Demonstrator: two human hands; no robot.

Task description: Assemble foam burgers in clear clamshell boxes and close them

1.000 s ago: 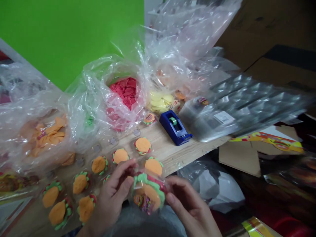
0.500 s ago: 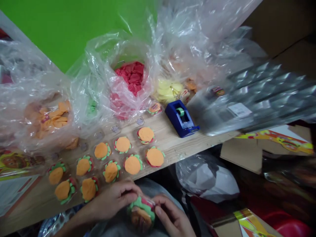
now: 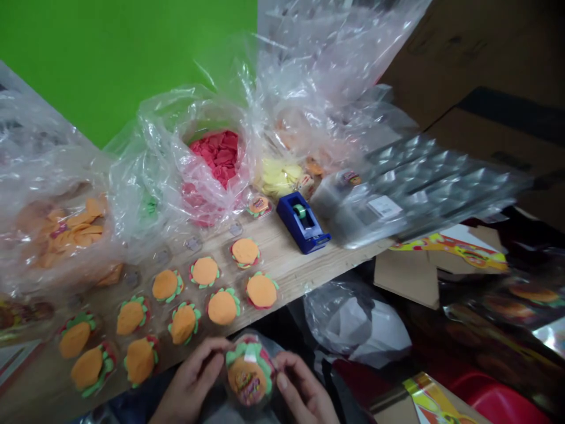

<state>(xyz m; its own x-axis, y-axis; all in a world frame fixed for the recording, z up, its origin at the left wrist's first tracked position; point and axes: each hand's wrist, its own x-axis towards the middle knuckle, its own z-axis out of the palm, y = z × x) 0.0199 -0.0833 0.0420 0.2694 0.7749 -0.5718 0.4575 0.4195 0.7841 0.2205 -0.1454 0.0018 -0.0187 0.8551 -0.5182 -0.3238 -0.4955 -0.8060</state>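
A toy burger in a clear plastic pack (image 3: pixel 249 374) is held low over my lap, its orange bun printed with a logo and facing up. Green and pink layers show around the bun. My left hand (image 3: pixel 194 377) grips the pack's left edge, while the thumb and fingers of my right hand (image 3: pixel 304 386) pinch its right edge. Just beyond, several toy burgers in clear packs, such as one orange-topped burger (image 3: pixel 223 306), lie in two rows on the wooden table (image 3: pixel 286 274).
A blue tape dispenser (image 3: pixel 304 224) stands behind the rows. Clear bags hold pink pieces (image 3: pixel 218 156), orange pieces (image 3: pixel 82 229) and yellow pieces (image 3: pixel 278 176). Stacked clear plastic trays (image 3: pixel 424 182) lie at right. An opened cardboard box (image 3: pixel 408 277) sits below the table edge.
The burger pack has turned so its printed bun faces up more squarely. Both hands still hold it. My view has shifted, moving the table things left and slightly down.
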